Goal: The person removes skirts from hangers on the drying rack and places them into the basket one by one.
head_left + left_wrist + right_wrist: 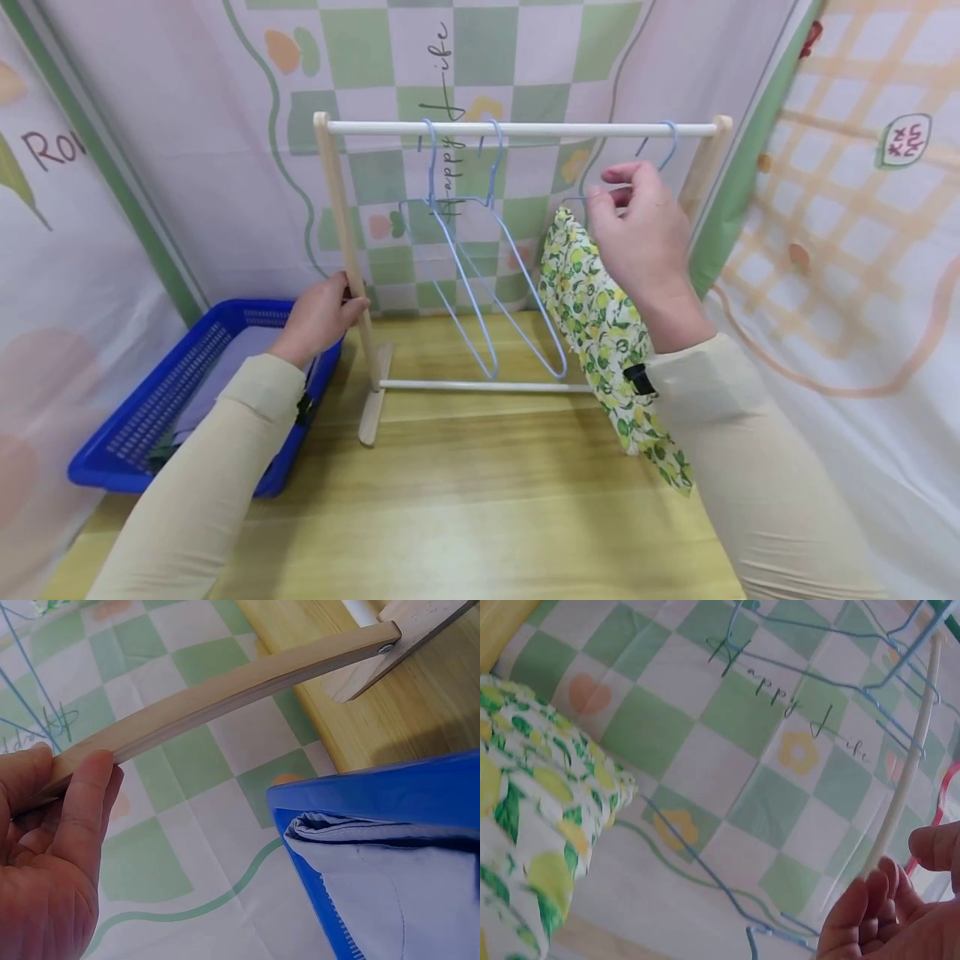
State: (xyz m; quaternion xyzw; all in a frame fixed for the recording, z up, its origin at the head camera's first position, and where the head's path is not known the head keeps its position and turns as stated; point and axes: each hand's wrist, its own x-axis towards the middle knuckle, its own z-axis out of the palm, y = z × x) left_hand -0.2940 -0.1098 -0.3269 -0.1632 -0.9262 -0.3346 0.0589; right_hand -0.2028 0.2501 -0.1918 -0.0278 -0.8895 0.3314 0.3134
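Observation:
My left hand (pixel 321 315) grips the left wooden post (pixel 344 208) of a small garment rack, thumb on one side and fingers on the other, as the left wrist view shows. A lemon-print cloth garment (pixel 592 325) hangs on a blue wire hanger (pixel 670 143) near the right end of the white rod (pixel 540 129). My right hand (pixel 641 233) is raised in front of that hanger, below the rod. Its fingers are bent loosely with a gap to the thumb, and nothing shows between them. Two bare blue hangers (pixel 459 275) hang left of the garment.
A blue plastic basket (pixel 135 392) with folded grey cloth (pixel 405 892) stands on the wooden table (pixel 450 500), left of the rack. The rack's foot (pixel 372 408) rests on the table. Printed fabric (pixel 360 50) hangs behind and on both sides.

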